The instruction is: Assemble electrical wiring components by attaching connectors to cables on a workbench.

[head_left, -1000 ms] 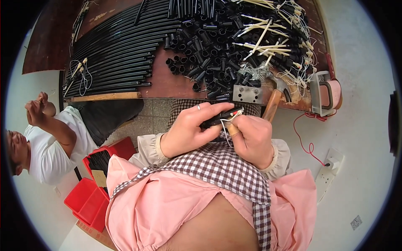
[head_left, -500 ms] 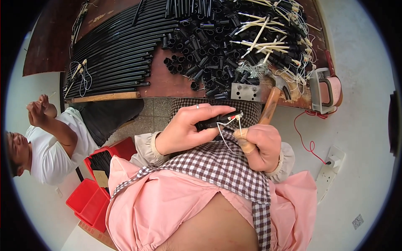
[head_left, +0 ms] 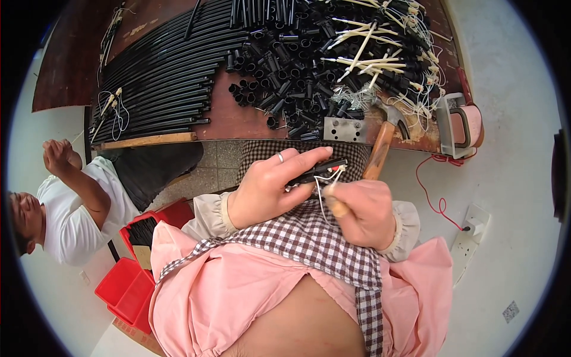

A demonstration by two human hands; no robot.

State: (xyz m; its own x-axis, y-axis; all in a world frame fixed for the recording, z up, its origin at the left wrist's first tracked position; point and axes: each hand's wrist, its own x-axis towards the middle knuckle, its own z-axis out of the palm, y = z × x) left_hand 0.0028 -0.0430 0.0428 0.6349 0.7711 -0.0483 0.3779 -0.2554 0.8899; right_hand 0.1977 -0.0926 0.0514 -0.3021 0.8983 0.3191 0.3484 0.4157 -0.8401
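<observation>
Over my lap, my left hand [head_left: 262,189] is closed around a short black plastic tube [head_left: 337,163], its index finger stretched along the top. A small red and cream piece [head_left: 336,169] shows at the tube's right end. From that end thin white cord [head_left: 322,195] runs out, one length hanging in a loop. My right hand [head_left: 366,214] is closed just right of it, fingertips pinched by the cord, with tan wrapping on a finger. Those fingertips are slightly blurred, but the cord runs into them.
A hammer [head_left: 379,149] rests over the table edge beside a drilled metal block [head_left: 345,130]. Black tube pieces [head_left: 285,77], long black rods [head_left: 166,77] and cream corded sticks [head_left: 369,53] cover the table [head_left: 229,113]. Red bins [head_left: 122,285] and a seated co-worker [head_left: 83,208] are left.
My right hand has shifted left and slightly up, closer to the tube. The cord between tube and fingers has changed from a straight line to a bend. My left hand keeps its grip.
</observation>
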